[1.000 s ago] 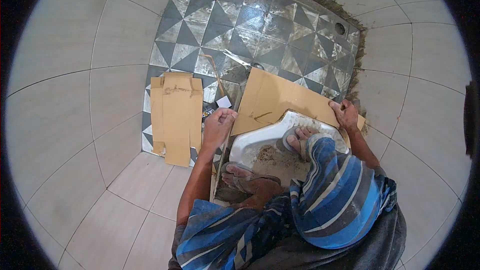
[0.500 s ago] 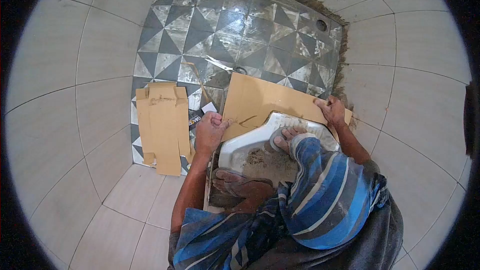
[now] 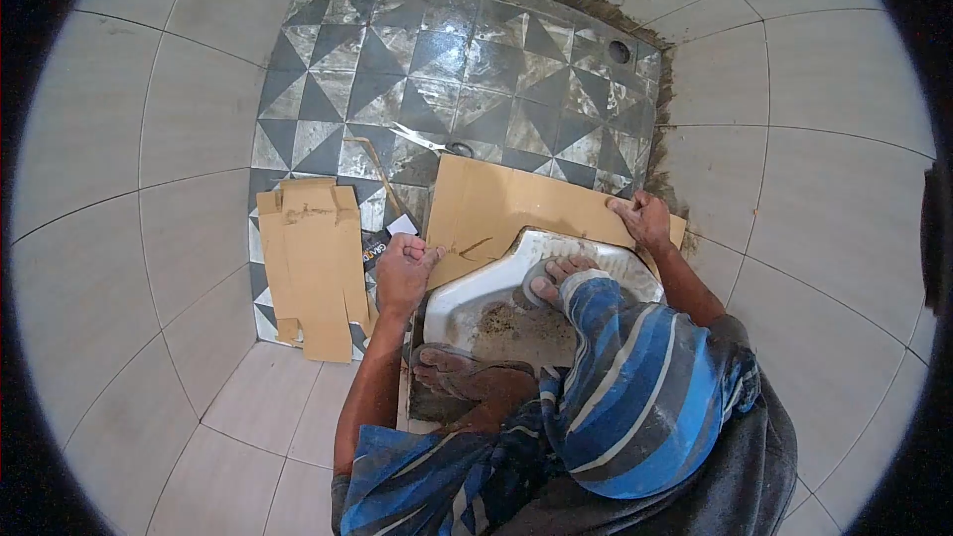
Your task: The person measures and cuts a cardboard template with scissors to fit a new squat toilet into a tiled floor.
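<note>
A brown cardboard sheet [image 3: 526, 196] lies against the front of a white squat toilet pan [image 3: 467, 293], its lower edge following the pan's angled rim. My left hand [image 3: 404, 273] is closed at the sheet's left edge, fingertips curled on its corner. At the right end, my right hand [image 3: 643, 219] grips the sheet near its top edge, thumb over it. Dark marks show on the cardboard near my left hand. Just beyond the sheet, scissors [image 3: 425, 140] lie with blades apart on the patterned tiles.
A folded cardboard piece [image 3: 313, 263] lies on the left, with a thin cardboard strip [image 3: 377, 174] and a small white card [image 3: 402, 225] beside it. My sandalled feet [image 3: 467, 372] are on the pan and its edge. A round drain hole [image 3: 619, 52] is at far right; tiled walls close in.
The whole view has shifted slightly, moving the scene a little left and down. Both hands stay at the same ends of the cardboard sheet, which still sits against the pan.
</note>
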Motion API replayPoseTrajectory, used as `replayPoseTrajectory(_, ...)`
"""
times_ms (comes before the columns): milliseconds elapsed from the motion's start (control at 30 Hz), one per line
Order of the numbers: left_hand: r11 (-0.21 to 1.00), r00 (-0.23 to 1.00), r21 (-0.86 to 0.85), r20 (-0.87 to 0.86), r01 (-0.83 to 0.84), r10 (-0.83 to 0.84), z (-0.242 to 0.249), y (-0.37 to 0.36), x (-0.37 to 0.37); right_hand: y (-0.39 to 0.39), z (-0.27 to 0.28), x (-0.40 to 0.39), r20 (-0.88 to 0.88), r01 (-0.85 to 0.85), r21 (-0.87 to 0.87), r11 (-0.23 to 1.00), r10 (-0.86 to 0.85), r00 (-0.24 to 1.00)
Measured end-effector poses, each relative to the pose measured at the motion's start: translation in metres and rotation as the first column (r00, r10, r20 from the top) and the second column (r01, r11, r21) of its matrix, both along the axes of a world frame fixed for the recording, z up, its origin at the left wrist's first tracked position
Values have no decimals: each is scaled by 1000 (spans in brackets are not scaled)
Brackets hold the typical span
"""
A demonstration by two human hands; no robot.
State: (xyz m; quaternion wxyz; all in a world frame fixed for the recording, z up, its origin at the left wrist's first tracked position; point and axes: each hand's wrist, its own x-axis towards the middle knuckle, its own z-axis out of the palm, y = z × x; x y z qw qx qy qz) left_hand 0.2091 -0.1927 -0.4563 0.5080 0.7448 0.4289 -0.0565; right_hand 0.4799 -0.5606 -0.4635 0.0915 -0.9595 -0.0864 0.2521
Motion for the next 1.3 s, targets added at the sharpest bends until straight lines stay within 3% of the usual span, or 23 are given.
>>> replayPoseTrajectory(600, 1000, 997, 6, -79, 8, -7, 7, -7, 2, -7, 8, -3, 138, -56, 42, 998, 49, 989)
replayPoseTrajectory(667, 896, 982, 414, 29, 159, -188, 14, -10, 2, -15, 9, -3, 178, -78, 58, 995, 67, 982)
replayPoseTrajectory(733, 852, 955, 482, 93, 204, -281, 20, -12, 5, -19, 13, -10, 343, -99, 63, 993, 71, 937)
replayPoseTrajectory(800, 700, 834, 619, 129, 355, -537, 26, -18, 11, -34, 11, -14, 399, -131, 24, 991, 111, 910)
replayPoseTrajectory(833, 703, 833, 618, 135, 354, -537, 26, -21, 13, -41, 10, -17, 450, -164, -11, 986, 152, 880)
replayPoseTrajectory(900, 588, 781, 708, 81, 392, -619, 26, -29, 17, -38, 27, -24, 473, -170, -51, 984, 174, 864)
replayPoseTrajectory(967, 638, 813, 673, 92, 375, -575, 20, -28, 18, -38, 37, -25, 502, -161, -103, 981, 192, 843)
replayPoseTrajectory(1033, 726, 858, 595, 112, 346, -501, 19, -27, 20, -54, 41, -20, 315, -42, 67, 997, 19, 949)
replayPoseTrajectory(1100, 783, 899, 532, 87, 322, -429, 9, -25, 15, -94, 25, -8, 378, -134, -59, 989, 146, 914)
replayPoseTrajectory(1167, 854, 925, 433, 103, 289, -366, 18, -25, 22, -93, 61, 14, 107, -96, -67, 993, 103, 989)
replayPoseTrajectory(1200, 852, 913, 428, 127, 303, -388, 16, -22, 24, -96, 67, 24, 127, -68, -82, 994, 78, 989)
replayPoseTrajectory(1267, 902, 920, 276, 116, 332, -374, 15, -16, 23, -99, 73, 34, -79, -334, -115, 936, 327, 942)
replayPoseTrajectory(1300, 923, 934, 199, 73, 331, -351, 22, -15, 26, -92, 78, 36, -77, -322, -121, 939, 314, 946)
